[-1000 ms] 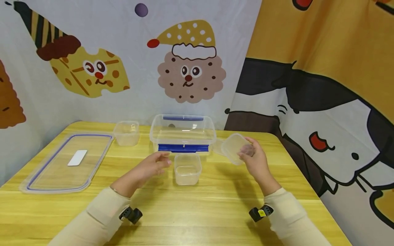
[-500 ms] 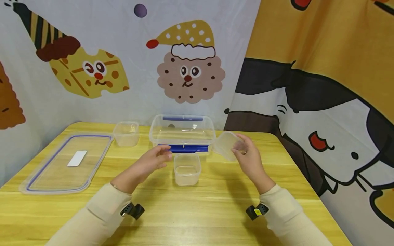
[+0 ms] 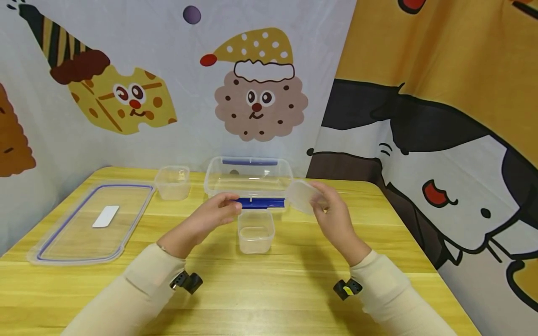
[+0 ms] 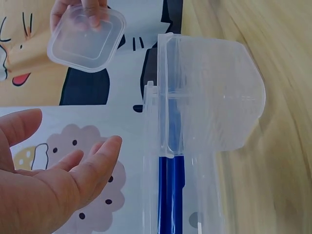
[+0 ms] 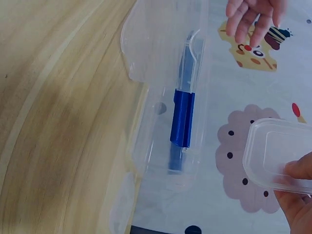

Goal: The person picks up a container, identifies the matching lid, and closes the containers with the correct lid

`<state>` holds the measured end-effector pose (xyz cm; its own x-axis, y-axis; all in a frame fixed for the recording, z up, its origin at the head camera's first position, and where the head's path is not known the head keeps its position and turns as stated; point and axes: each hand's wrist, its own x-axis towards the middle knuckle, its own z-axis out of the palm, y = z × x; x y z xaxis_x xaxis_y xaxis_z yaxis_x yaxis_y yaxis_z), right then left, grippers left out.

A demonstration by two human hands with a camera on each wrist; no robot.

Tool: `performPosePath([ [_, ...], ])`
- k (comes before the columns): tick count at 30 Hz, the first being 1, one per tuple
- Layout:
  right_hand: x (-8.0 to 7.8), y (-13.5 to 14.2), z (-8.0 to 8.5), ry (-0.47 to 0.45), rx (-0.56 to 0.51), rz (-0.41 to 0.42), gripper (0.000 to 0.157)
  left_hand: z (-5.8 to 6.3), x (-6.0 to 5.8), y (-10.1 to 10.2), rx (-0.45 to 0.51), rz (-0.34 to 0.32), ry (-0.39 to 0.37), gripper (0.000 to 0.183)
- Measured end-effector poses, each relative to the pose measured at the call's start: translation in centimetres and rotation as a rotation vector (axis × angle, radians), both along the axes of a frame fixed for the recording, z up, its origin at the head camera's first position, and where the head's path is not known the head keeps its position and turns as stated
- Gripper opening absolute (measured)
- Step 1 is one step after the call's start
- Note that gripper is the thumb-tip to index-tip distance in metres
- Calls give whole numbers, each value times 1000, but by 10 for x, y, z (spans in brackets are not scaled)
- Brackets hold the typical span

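Note:
My right hand (image 3: pixel 336 219) pinches a small translucent square lid (image 3: pixel 299 197), thumb on one face and fingers on the other, held up off the table. My left hand (image 3: pixel 199 224) is raised with its fingers relaxed and nothing in it; in the left wrist view its thumb and fingers stand apart. Between the hands, a small clear square container (image 3: pixel 256 240) stands upright and uncovered on the table. Behind it is a large clear rectangular container (image 3: pixel 248 182), with a blue clip (image 3: pixel 266 203) along its front.
A second small clear container (image 3: pixel 172 186) stands at the back left. The large lid with a blue seal (image 3: pixel 84 252) lies flat on the left, a white card-like piece (image 3: pixel 105 216) on it. Another translucent flat piece (image 5: pixel 123 204) lies beside the large container. A printed cloth (image 3: pixel 185 144) hangs behind the table.
My right hand has moved left with the small lid, turning it more edge-on, toward the front container. My left hand has shifted slightly right and up. The containers have stayed put.

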<state>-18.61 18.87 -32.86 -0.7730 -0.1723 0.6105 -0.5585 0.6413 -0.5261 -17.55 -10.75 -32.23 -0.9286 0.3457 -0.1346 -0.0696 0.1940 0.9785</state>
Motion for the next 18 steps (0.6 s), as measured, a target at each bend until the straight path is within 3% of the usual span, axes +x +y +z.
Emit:
performPosePath([
  [9, 3, -4, 0, 80, 92, 22, 47, 5, -3, 9, 31, 9, -19, 53],
  [18, 1, -12, -4, 279, 173, 73, 42, 9, -7, 16, 20, 17, -22, 53],
])
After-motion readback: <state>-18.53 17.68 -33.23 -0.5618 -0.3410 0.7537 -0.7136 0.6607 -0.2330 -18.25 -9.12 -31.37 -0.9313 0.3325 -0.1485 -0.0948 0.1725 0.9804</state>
